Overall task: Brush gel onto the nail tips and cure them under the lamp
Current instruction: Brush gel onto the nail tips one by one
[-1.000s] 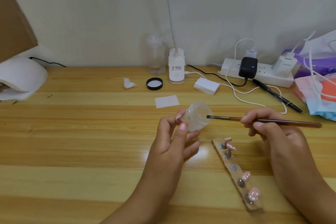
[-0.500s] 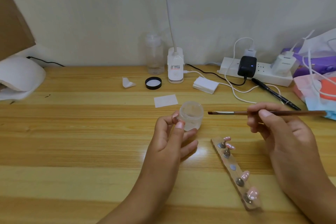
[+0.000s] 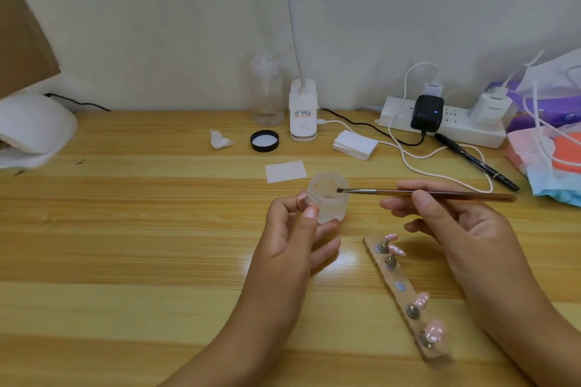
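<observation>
Near the middle of the desk [image 3: 125, 229], the left hand [image 3: 289, 239] has its thumb and fingers curled round a small clear jar [image 3: 328, 201], held up off the wood with the open mouth facing up. The right hand [image 3: 456, 223] pinches a brush [image 3: 424, 193] between thumb and fingers, lying almost level, handle pointing toward the right edge. The bristles sit at the jar's right rim, just inside the mouth. Can't tell if they're actually touching gel.

The nail tips [image 3: 421, 300] are on a wooden strip [image 3: 391, 275] that lies on the desk just below the right hand, running diagonally toward the front edge. Four pink tips on little metal stands, two at the far end and two at the near end, with one bare disc between them.

The curing lamp [image 3: 34, 126] is a white dome way over at the left edge, well apart from the hands, with a black cord behind it.

Along the back edge: a clear bottle [image 3: 267, 91], a white clip light base [image 3: 303, 113] just beside it, and a power strip [image 3: 440, 122] with chargers plugged in. In front of those sit a black lid [image 3: 264, 141], a folded scrap [image 3: 220, 140], a stack of pads [image 3: 355, 144] and a single white wipe [image 3: 285, 171] just behind the jar. A black pen [image 3: 478, 162] lies angled near the right edge.
</observation>
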Demonstrator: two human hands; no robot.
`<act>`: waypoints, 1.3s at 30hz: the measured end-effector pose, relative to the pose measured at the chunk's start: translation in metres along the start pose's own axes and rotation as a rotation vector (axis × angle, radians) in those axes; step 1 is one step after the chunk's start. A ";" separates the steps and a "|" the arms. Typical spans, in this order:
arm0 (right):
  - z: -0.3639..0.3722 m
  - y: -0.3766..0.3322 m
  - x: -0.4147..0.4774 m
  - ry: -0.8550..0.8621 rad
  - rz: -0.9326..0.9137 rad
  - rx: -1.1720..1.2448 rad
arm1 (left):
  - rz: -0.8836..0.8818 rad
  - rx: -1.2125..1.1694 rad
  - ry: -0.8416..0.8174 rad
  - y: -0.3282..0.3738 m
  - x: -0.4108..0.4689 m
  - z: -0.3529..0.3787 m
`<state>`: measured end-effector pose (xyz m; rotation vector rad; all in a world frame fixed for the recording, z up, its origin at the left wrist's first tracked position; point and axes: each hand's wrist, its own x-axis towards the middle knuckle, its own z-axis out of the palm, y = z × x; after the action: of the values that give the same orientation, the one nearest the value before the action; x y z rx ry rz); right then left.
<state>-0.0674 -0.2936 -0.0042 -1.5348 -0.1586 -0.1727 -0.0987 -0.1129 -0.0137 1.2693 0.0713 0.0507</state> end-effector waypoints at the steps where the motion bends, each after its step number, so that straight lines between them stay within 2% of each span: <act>1: 0.000 0.000 0.000 0.003 0.003 -0.006 | -0.002 -0.002 -0.001 0.000 0.000 0.000; 5: -0.003 0.000 0.000 0.040 0.003 -0.019 | -0.016 0.017 -0.007 0.001 0.000 0.001; 10: -0.008 0.005 0.001 0.069 0.001 -0.037 | 0.034 0.144 0.072 0.001 -0.001 0.000; 12: -0.009 0.003 0.001 0.080 0.003 0.023 | 0.030 0.186 0.071 0.001 -0.002 -0.002; 17: -0.011 -0.001 0.002 0.098 0.017 0.295 | 0.066 0.286 -0.091 -0.003 -0.004 -0.003; 20: -0.011 -0.002 0.002 0.048 0.038 0.372 | 0.083 0.374 -0.173 -0.004 -0.005 0.000; 30: -0.010 -0.002 -0.002 -0.050 -0.048 0.266 | 0.105 0.353 -0.187 0.001 -0.004 0.003; 39: -0.008 -0.004 -0.004 -0.027 -0.084 0.188 | 0.105 0.397 -0.165 0.001 -0.006 0.001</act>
<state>-0.0720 -0.3017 -0.0016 -1.3449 -0.2541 -0.1989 -0.1045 -0.1140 -0.0123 1.6687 -0.1341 0.0221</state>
